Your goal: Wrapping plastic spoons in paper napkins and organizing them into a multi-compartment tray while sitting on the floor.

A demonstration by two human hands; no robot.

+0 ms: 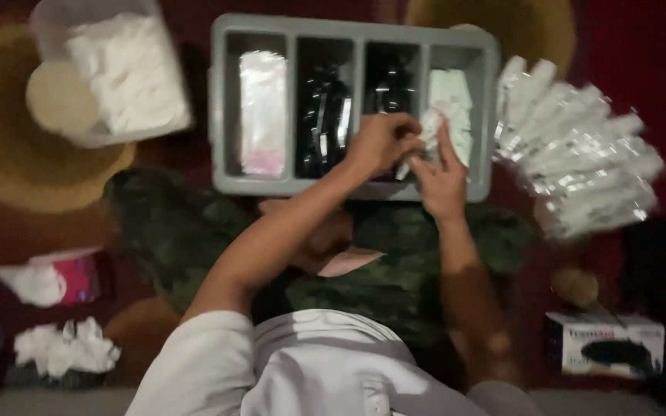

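Both hands meet over the grey four-slot tray (225, 108), the left hand (379, 142) and right hand (442, 181) apparently pinching a small white packet (429, 127) above its right slot; shiny clear sachets (580, 154) fan rightward, a clear tub (79, 77) far left

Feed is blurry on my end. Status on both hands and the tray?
Left hand and right hand together on a small white packet, above the grey divided tray, right-hand compartments. Clear packets piled right of tray. Nothing blocking.
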